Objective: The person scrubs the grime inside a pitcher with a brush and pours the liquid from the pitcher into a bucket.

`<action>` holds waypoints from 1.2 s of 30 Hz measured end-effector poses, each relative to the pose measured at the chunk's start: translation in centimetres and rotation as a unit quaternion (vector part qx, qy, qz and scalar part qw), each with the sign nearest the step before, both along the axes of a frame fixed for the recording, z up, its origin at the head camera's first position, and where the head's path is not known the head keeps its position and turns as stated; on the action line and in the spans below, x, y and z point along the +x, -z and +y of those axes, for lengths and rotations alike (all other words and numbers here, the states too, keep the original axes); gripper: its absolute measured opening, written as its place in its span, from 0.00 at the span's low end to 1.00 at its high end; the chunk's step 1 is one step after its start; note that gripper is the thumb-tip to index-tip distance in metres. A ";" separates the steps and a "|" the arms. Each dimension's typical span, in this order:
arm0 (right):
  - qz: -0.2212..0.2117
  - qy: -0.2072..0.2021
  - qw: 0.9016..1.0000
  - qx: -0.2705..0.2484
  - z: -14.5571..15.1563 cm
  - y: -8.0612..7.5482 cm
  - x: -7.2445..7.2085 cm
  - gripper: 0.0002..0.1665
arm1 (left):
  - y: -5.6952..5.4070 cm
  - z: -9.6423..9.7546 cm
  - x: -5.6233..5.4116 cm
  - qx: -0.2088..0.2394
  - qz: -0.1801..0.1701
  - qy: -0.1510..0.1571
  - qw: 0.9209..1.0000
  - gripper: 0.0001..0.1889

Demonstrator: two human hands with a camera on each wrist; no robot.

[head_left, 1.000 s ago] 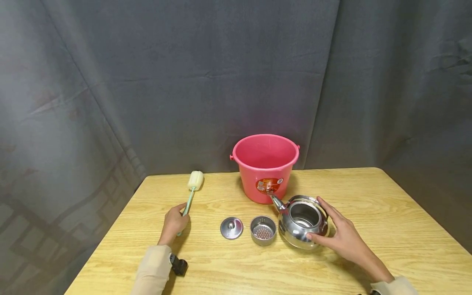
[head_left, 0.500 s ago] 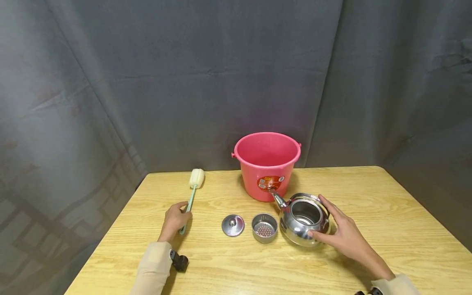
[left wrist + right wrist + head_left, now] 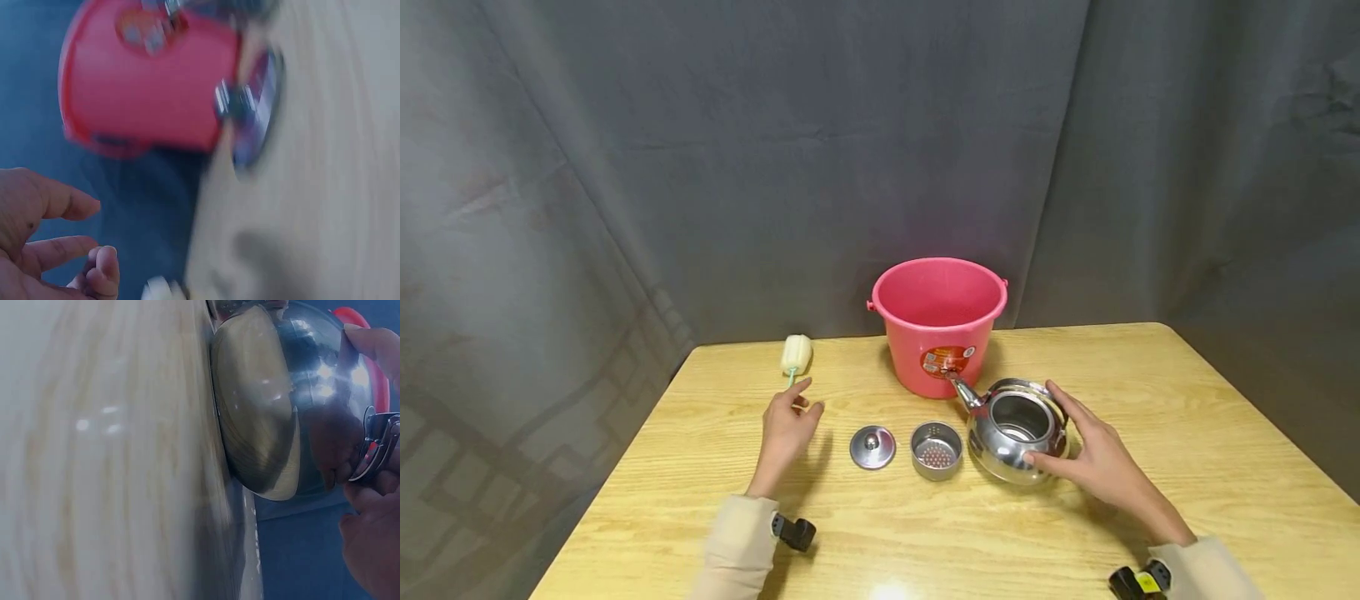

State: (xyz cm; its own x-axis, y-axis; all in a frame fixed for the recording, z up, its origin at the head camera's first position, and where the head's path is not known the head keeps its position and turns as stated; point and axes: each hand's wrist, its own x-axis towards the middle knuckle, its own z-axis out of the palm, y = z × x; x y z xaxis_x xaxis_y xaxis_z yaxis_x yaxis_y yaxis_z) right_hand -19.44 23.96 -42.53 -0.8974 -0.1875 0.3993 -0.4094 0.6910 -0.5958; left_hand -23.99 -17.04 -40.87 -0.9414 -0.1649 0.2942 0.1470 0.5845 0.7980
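Note:
My left hand [image 3: 788,429] is above the table with its fingers apart and loosely bent, holding nothing. Beyond it lies a sponge bottle brush [image 3: 796,356]; the hand covers most of its green handle. In the left wrist view, the thumb and fingertips of the left hand [image 3: 56,237] stand apart. My right hand [image 3: 1097,462] holds a shiny steel kettle [image 3: 1003,458] at its right side, thumb on the body, fingers by the handle. The right wrist view shows the kettle [image 3: 269,406] low at the tabletop; its lid is off and its spout points toward the bucket.
A pink bucket [image 3: 917,358] stands at the back, close behind the kettle's spout. Between the hands are a round steel lid [image 3: 871,454] with a knob and a perforated steel strainer cup [image 3: 936,467]. A grey curtain [image 3: 820,167] hangs behind the wooden table [image 3: 925,542].
My left hand has let go of the brush handle, lifted and moved slightly right, with its fingers parted. The brush stays lying there. My right hand keeps holding the kettle in place.

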 end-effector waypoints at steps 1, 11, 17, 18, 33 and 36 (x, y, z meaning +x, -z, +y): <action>-0.003 0.001 1.000 0.001 0.1 -0.1 0.0 0.64 | -0.4 0.9 0.1 0.009 0.012 0.004 1.000 0.23; -0.006 -0.004 1.000 0.012 0.7 -0.2 -0.5 0.64 | -3.3 10.2 2.0 0.107 0.058 0.135 0.983 0.25; -0.005 -0.024 1.000 0.008 1.3 -0.2 -0.7 0.63 | -3.6 16.1 3.6 0.141 -0.019 0.220 0.965 0.32; -0.004 -0.028 1.000 0.006 1.4 -0.2 -0.7 0.63 | -3.4 17.1 3.8 0.142 -0.033 0.223 0.964 0.34; -0.221 0.039 0.953 -0.204 1.0 -0.2 1.7 0.48 | -0.8 24.7 3.6 0.180 -0.106 0.109 0.972 0.41; -0.282 0.042 0.918 -0.275 0.6 -0.3 1.9 0.49 | -0.3 24.9 3.3 0.181 -0.102 0.101 0.973 0.40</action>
